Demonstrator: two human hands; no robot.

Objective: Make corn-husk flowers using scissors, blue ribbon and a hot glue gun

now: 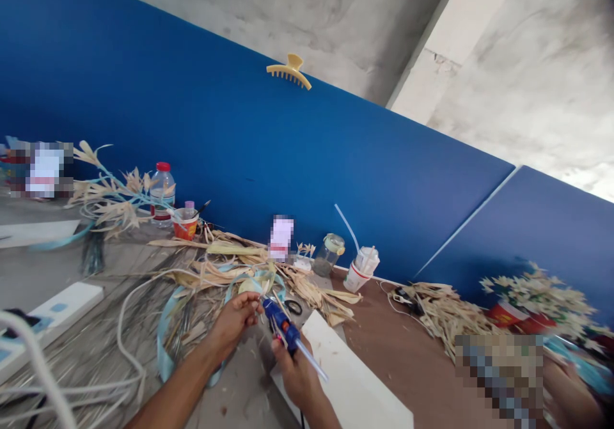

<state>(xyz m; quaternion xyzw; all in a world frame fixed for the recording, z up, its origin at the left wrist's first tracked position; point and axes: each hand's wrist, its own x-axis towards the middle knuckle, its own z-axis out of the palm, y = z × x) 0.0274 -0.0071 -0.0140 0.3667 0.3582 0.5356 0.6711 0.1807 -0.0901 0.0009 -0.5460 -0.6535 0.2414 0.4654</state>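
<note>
My right hand [298, 373] is wrapped round a blue hot glue gun [279, 321], whose nozzle points up and to the left. A clear glue stick [311, 360] sticks out of its back end. Beside the nozzle, my left hand [237, 319] is closed with thumb and fingertips pinched together; what they hold is too small to make out. Dried corn husks [225, 266] lie in a heap just beyond both hands. Black-handled scissors [293, 307] rest behind the gun. A light blue ribbon [165, 333] curls on the table left of my left forearm.
A white board [355, 378] lies right of my right hand. White cables and a power strip [52, 320] occupy the left, beside thin wires. Along the blue partition [215, 128] stand a bottle [163, 192], a jar [329, 254] and cups [357, 277]. Another person's arm [570, 384] shows at right.
</note>
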